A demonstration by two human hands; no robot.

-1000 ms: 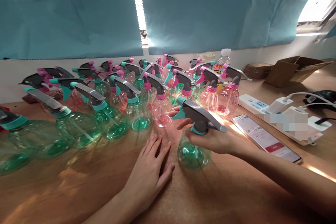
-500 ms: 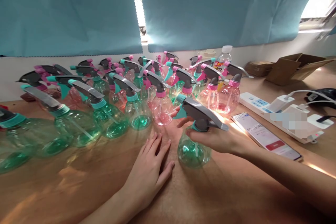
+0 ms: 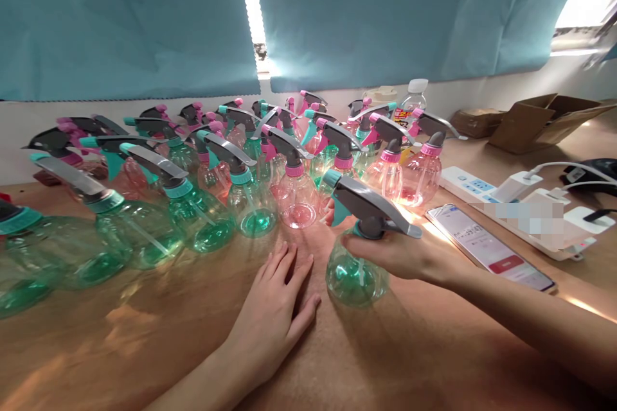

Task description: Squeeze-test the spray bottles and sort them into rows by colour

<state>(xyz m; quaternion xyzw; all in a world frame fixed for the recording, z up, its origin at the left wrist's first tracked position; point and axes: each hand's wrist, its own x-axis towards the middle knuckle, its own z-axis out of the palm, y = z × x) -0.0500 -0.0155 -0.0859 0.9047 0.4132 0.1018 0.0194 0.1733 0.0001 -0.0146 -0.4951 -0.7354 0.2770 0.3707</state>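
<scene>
A green spray bottle (image 3: 357, 276) with a grey and teal trigger head stands upright on the wooden table (image 3: 159, 359). Around its neck is my right hand (image 3: 390, 250), thumb in front and the other fingers mostly hidden behind the bottle. My left hand (image 3: 277, 302) lies flat on the table to the left of that bottle, fingers spread and holding nothing. Beyond it stand a green spray bottle (image 3: 253, 212) and a pink spray bottle (image 3: 297, 196).
Several more green and pink spray bottles crowd the back and left, including one green bottle (image 3: 200, 218). On the right are a phone (image 3: 486, 247), a white power strip (image 3: 511, 218) with plugs and cables, and an open cardboard box (image 3: 535, 122).
The fingers of my right hand have closed in behind the bottle's neck; before, they reached out farther to the left. My left hand has stayed in place.
</scene>
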